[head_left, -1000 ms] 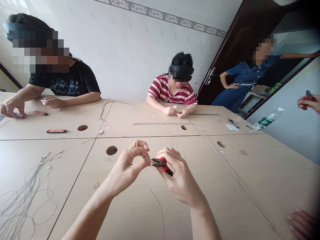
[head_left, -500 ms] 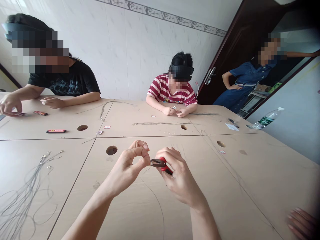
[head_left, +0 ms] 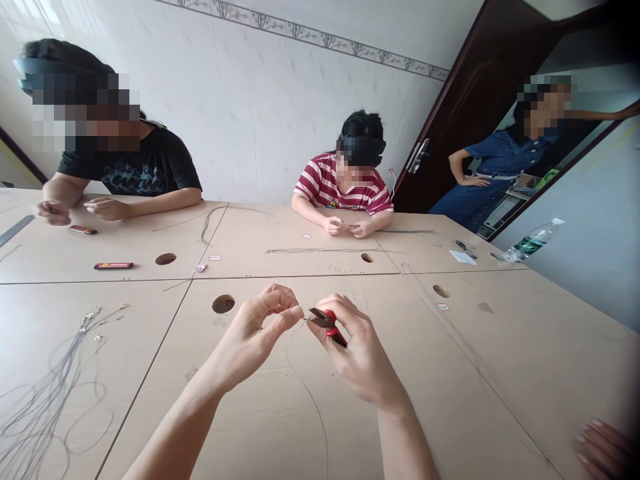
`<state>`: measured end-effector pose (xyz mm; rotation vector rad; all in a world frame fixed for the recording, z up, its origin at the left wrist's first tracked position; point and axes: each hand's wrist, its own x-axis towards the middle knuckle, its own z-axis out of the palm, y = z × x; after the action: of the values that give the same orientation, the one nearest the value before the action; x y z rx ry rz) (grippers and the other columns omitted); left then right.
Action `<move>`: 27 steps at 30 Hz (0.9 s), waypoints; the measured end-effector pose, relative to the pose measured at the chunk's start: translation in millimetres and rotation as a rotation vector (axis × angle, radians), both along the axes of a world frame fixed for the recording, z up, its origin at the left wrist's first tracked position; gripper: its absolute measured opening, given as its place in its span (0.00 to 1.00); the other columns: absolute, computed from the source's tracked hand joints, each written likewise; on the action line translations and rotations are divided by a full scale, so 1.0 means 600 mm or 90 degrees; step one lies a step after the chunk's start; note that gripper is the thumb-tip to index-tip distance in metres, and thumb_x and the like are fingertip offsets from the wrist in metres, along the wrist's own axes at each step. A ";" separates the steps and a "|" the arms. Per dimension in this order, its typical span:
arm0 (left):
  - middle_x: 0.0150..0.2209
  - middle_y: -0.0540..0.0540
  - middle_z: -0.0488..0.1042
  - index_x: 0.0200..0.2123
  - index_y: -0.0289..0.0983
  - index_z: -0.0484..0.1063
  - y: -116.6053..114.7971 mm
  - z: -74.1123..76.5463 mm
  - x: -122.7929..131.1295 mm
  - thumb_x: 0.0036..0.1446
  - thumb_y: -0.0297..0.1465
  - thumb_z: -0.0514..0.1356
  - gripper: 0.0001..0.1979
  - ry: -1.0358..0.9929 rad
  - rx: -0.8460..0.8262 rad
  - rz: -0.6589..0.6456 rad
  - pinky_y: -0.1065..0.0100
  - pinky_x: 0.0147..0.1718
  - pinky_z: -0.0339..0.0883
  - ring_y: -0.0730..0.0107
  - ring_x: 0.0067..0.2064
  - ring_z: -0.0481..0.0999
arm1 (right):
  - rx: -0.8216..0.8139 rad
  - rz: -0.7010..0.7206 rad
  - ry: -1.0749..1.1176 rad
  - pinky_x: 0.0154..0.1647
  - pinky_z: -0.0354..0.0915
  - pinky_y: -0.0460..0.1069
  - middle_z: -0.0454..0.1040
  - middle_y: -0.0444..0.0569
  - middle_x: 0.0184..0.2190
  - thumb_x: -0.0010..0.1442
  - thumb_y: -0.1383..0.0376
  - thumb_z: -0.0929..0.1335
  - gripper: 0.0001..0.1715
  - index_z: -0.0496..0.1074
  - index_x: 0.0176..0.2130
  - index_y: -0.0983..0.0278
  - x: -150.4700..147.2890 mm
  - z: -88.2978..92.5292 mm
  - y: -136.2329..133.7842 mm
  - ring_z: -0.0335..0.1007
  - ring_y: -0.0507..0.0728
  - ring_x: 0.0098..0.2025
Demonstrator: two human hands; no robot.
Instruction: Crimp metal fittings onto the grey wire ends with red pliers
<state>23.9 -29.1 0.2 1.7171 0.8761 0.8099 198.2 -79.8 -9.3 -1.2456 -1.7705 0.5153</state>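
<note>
In the middle of the view my left hand (head_left: 260, 333) pinches the end of a thin grey cord (head_left: 313, 393), which hangs in a curve down over the table. A tiny metal piece shows at its fingertips. My right hand (head_left: 353, 340) is wrapped round pliers (head_left: 330, 325) with red and black handles. The plier jaws are parted and point left, just right of the left fingertips, with a small gap between.
On the table (head_left: 240, 427) a bundle of grey cords (head_left: 65, 387) lies at the left. Several round holes, a red-black box (head_left: 114, 266), small labels and a bottle (head_left: 537, 240) are farther off. Two people sit opposite; another stands by the door. A person's hand (head_left: 605, 443) rests at lower right.
The plier jaws have opened and moved slightly right, off the piece at my left fingertips. At the far left, a person's hand has lifted and shifted right.
</note>
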 end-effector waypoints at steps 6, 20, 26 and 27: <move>0.41 0.46 0.76 0.42 0.39 0.74 -0.003 -0.006 0.011 0.61 0.41 0.58 0.13 -0.028 -0.063 -0.071 0.64 0.44 0.66 0.62 0.45 0.73 | -0.028 -0.030 0.126 0.34 0.58 0.47 0.64 0.43 0.29 0.65 0.63 0.63 0.09 0.63 0.31 0.61 0.005 -0.006 0.005 0.59 0.52 0.32; 0.24 0.51 0.68 0.30 0.38 0.75 -0.008 -0.034 0.036 0.61 0.44 0.55 0.17 0.069 -0.056 -0.062 0.70 0.25 0.51 0.73 0.25 0.57 | -0.099 -0.062 0.417 0.34 0.56 0.48 0.60 0.42 0.27 0.61 0.57 0.68 0.14 0.64 0.29 0.62 0.031 -0.018 0.018 0.56 0.52 0.31; 0.24 0.50 0.72 0.32 0.36 0.76 0.017 -0.072 0.037 0.59 0.46 0.56 0.19 0.129 -0.080 -0.058 0.71 0.23 0.55 0.73 0.24 0.62 | -0.150 0.037 0.608 0.39 0.61 0.51 0.71 0.49 0.44 0.59 0.57 0.70 0.12 0.66 0.32 0.61 0.041 -0.022 0.019 0.62 0.52 0.34; 0.25 0.49 0.74 0.33 0.36 0.76 0.022 -0.076 0.034 0.59 0.46 0.56 0.20 0.136 -0.077 -0.061 0.70 0.26 0.60 0.71 0.26 0.67 | -0.167 0.053 0.632 0.39 0.62 0.51 0.72 0.49 0.44 0.59 0.57 0.70 0.12 0.66 0.32 0.61 0.041 -0.022 0.019 0.62 0.53 0.35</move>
<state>44.5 -16.0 -45.2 1.7457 0.9569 0.5060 222.6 -68.4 -22.4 -0.8289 -0.9197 1.1937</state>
